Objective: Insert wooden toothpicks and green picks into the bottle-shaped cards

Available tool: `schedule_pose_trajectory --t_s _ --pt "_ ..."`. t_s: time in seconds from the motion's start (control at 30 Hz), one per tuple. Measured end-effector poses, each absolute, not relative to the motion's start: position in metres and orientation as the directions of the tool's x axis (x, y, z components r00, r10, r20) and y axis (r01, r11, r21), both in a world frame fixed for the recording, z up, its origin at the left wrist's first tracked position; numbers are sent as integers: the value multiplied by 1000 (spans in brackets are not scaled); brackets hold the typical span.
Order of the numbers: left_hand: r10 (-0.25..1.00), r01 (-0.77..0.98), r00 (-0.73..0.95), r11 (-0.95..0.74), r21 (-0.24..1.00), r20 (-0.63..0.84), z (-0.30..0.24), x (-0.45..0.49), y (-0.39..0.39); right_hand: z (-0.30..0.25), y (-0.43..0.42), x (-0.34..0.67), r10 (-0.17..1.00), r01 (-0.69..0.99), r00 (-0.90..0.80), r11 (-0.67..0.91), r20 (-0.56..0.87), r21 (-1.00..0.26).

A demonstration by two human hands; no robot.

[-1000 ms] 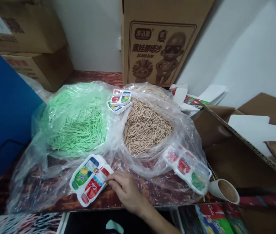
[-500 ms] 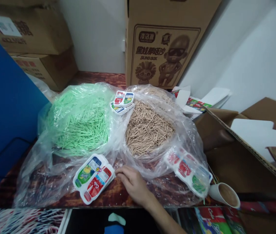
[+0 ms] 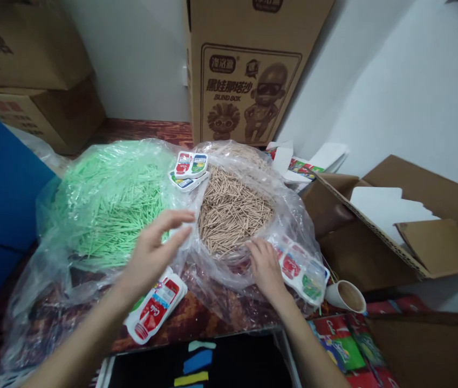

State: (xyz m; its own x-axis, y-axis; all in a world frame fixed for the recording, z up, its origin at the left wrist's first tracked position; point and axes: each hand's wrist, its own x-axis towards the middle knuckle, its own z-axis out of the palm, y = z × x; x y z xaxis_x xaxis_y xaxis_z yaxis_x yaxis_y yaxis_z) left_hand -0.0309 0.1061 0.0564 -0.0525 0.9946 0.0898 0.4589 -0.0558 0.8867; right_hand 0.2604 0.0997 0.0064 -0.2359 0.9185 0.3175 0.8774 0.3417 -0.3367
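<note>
My left hand (image 3: 156, 249) is raised over the near edge of the clear bag of light-green thin sticks (image 3: 117, 210). Its thumb and fingers are apart with nothing between them. At the near rim of the clear bag of brown thin sticks (image 3: 234, 210) is my right hand (image 3: 268, 269), its fingers slightly bent and the thumb apart from them; no stick shows in it. Below my left wrist lies a stack of bottle-shaped Cola and Sprite cards (image 3: 158, 307), partly hidden by the forearm. Smaller cards (image 3: 190, 166) rest between the two bags.
More bottle-shaped cards (image 3: 303, 272) lie under plastic on the right, beside a tipped paper cup (image 3: 347, 297). An open carton (image 3: 374, 258) stands farther right. A tall cardboard box (image 3: 248, 97) is behind the bags, and a blue panel (image 3: 2, 215) borders the left.
My left hand has come into view over the green sticks. My right hand has left the card stack and moved right to the brown sticks' bag. The camera view has shifted.
</note>
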Motion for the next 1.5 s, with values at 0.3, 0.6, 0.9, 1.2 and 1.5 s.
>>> schedule_pose_trajectory --t_s 0.3,0.6,0.9,1.2,1.5 --pt "755 589 646 -589 553 116 14 43 106 10 154 290 927 855 -292 364 236 -370" --pt "837 651 494 -535 539 235 -10 30 113 22 143 292 936 777 -218 337 275 -532" --pt "867 445 484 -361 820 118 21 8 117 49 102 299 886 817 -461 448 54 -364" --pt "822 479 566 -386 788 59 32 3 120 24 119 292 910 896 -401 413 107 -161" --pt "754 602 653 -575 554 72 43 34 117 70 130 304 902 699 -374 427 217 -573"
